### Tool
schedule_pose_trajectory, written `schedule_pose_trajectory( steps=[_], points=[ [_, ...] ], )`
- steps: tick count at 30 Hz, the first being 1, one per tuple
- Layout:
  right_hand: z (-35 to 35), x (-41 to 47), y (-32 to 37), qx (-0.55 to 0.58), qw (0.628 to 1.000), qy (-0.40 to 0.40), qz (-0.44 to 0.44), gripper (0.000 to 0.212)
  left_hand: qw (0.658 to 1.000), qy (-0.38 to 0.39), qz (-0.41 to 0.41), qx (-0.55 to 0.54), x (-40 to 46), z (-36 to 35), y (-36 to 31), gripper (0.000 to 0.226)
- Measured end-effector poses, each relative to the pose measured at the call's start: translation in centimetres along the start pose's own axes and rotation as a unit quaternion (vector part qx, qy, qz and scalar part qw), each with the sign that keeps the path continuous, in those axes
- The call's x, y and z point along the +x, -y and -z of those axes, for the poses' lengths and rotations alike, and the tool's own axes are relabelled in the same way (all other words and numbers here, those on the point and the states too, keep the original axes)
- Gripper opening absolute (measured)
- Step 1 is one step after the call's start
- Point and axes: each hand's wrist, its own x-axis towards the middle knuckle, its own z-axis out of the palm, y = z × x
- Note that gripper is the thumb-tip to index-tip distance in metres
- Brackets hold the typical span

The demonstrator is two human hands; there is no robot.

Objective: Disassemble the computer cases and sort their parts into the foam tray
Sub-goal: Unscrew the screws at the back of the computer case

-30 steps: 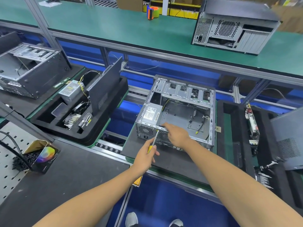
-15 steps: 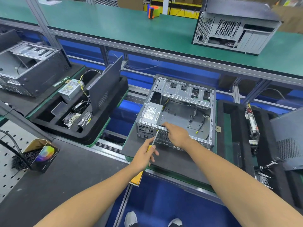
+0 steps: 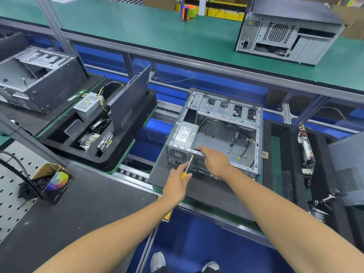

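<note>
Screwdriver gripped in your left hand, tip at the open computer case's near rim; your right hand rests there, fingers curled, grip unclear.

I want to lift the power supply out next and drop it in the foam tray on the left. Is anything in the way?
The power supply sits inside the case, the left hand's screwdriver at the rear wall beside it. The right hand rests on the rim. The gap to the foam tray looks unobstructed.

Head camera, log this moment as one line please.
left hand: grips yellow-handled screwdriver, tip at rear edge of open grey metal computer case | right hand: fingers on case rear edge | power supply: in case
</note>
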Motion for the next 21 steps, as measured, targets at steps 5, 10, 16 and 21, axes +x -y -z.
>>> schedule_pose_trajectory(
  steps=[5, 10, 16, 21],
  points=[
    [-0.1, 0.0, 0.0, -0.005, 1.000, -0.007, -0.001, 0.055, 0.995, -0.066, 0.069, -0.034, 0.2, -0.1, -0.6, 0.046],
    [0.0, -0.1, 0.2, -0.006, 1.000, -0.008, -0.001, 0.057, 0.953, 0.000, 0.153, -0.262, 0.5, 0.7, -0.3, 0.042],
    [0.0, -0.2, 0.4, -0.006, 1.000, -0.012, -0.006, 0.057, 0.890, 0.071, 0.230, -0.387, 0.0, 0.3, -0.4, 0.040],
    [0.0, -0.3, 0.4, -0.006, 1.000, -0.012, -0.007, 0.055, 0.882, 0.119, 0.257, -0.377, 0.2, 0.9, -0.5, 0.057]
  ],
)
